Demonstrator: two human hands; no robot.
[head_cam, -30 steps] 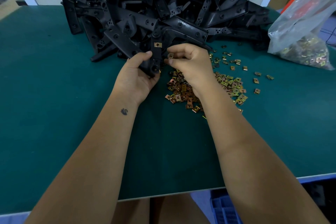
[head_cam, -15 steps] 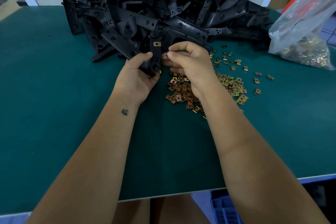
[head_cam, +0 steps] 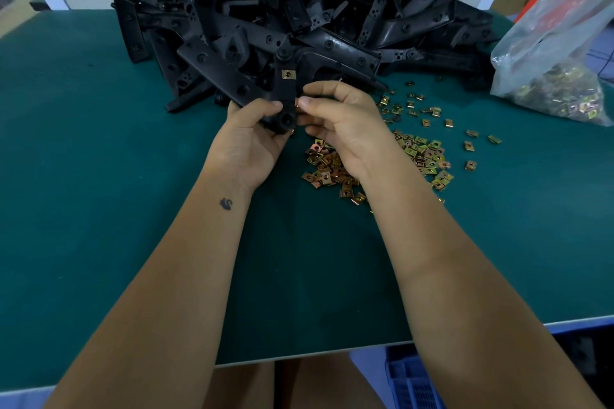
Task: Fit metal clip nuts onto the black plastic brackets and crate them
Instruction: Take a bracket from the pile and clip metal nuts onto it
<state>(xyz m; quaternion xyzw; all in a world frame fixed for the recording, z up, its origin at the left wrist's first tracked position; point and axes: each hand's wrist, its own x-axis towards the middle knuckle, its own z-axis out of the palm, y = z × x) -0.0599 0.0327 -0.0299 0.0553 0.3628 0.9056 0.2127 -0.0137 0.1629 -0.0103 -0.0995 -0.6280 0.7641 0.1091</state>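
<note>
Bracket (head_cam: 284,100) upright in left hand (head_cam: 247,139), fingers curled round its lower end; long axis 12–6 o'clock. One nut (head_cam: 288,74) seated near top. Right hand (head_cam: 339,119) touching at 3 o'clock, thumb and forefinger pinching what looks like a second nut (head_cam: 298,105) against the bracket's right edge, mostly hidden. Loose nuts (head_cam: 382,159) beneath the right hand; bracket pile (head_cam: 299,16) at 12.

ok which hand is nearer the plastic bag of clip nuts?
Right. The right hand sits beside the held bracket, with the loose clip nuts between it and the plastic bag at the table's right edge. The left hand grips the bracket farther left.
</note>
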